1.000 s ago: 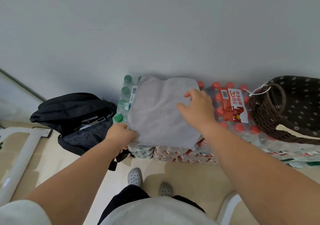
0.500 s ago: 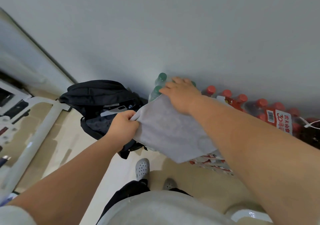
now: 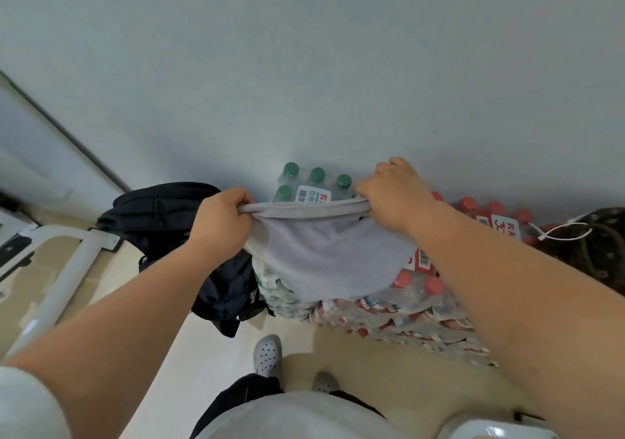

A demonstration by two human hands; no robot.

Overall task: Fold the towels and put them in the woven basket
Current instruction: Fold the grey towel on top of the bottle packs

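A person's left hand (image 3: pixel 221 217) and right hand (image 3: pixel 397 195) each grip a top corner of a grey towel (image 3: pixel 324 256), its upper edge stretched between them. The towel hangs over stacked packs of bottled water (image 3: pixel 399 306) against a wall. The woven basket (image 3: pixel 595 246) sits at the far right, apart from the towel.

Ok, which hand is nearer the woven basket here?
Right. The right hand grips the towel left of the woven basket; the left hand grips it farther left, by the black backpack.
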